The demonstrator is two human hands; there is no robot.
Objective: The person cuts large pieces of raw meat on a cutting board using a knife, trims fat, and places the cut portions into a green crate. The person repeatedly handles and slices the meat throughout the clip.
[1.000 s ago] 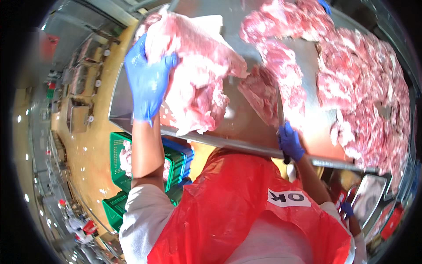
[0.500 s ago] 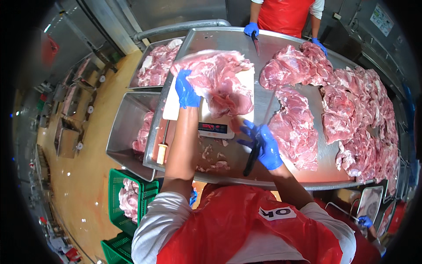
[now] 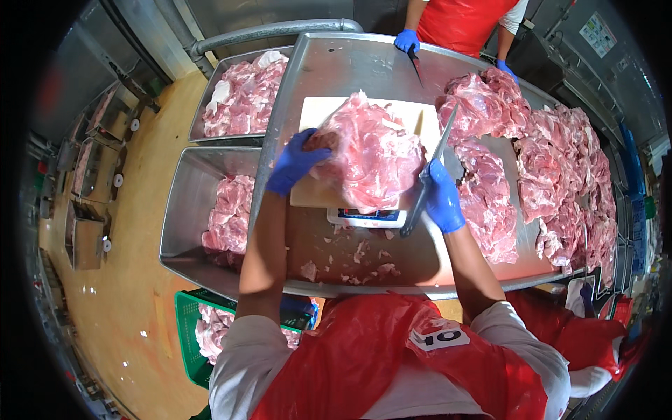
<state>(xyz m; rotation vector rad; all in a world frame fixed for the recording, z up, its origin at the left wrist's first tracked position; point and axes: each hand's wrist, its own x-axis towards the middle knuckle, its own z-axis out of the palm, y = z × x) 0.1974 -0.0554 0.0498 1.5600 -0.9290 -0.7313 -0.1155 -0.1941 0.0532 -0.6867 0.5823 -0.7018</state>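
A large piece of raw meat (image 3: 371, 157) lies in a heap on a white cutting board (image 3: 315, 112). The board rests on a digital scale (image 3: 367, 218), whose display is partly covered by the meat. At the meat's left edge my blue-gloved left hand (image 3: 297, 164) is closed on it, thumb on top and some fingertips hidden. My right hand (image 3: 443, 199), also gloved, is wrapped around the dark handle of a knife (image 3: 441, 143). The blade points up and away, just right of the meat.
More raw meat (image 3: 546, 175) covers the right of the metal table (image 3: 336, 66). Metal bins (image 3: 203, 203) and a green crate (image 3: 190, 336) holding meat stand left. Across the table, a co-worker's gloved hand (image 3: 407, 40) is on another knife (image 3: 417, 66). Scraps (image 3: 360, 252) lie near the front edge.
The meat has come down, bunched up on the board, with a different side showing. My right hand has risen, and its knife now points up beside the meat. The view has shifted slightly.
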